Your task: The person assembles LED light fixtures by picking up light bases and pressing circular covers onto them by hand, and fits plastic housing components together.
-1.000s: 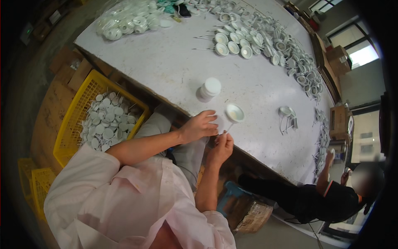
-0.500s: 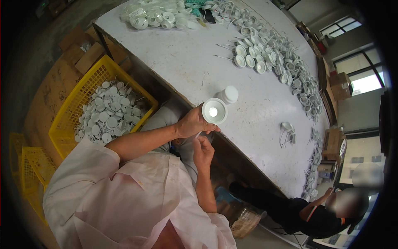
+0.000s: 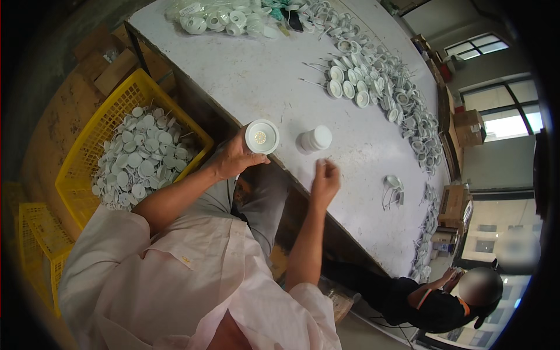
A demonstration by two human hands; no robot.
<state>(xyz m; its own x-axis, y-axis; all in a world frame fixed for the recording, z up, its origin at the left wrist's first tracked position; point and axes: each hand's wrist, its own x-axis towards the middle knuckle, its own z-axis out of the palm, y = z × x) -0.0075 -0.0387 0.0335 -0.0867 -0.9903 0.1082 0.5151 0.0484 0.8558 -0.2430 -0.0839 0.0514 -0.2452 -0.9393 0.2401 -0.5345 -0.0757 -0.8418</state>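
A white round downlight (image 3: 262,136) sits in my left hand (image 3: 235,157), whose fingers close round it at the table's edge. Its open face is turned up and shows a small pale board with dots at the bottom. My right hand (image 3: 325,179) hovers over the table edge, its fingers curled but smeared by motion, so I cannot tell if anything is in them. Just beyond it a short stack of white round covers (image 3: 321,137) stands on the white table (image 3: 251,76), apart from both hands.
Many white downlights (image 3: 373,79) with wires lie heaped along the table's far side. A bag of white rings (image 3: 219,17) rests at the far left. A yellow basket (image 3: 79,160) of white discs stands at my left. A seated person in black (image 3: 437,309) is at the right.
My left hand has drawn the downlight left, and its bright centre has gone dim. My right hand has left its underside and moved right and up toward the stack of covers.
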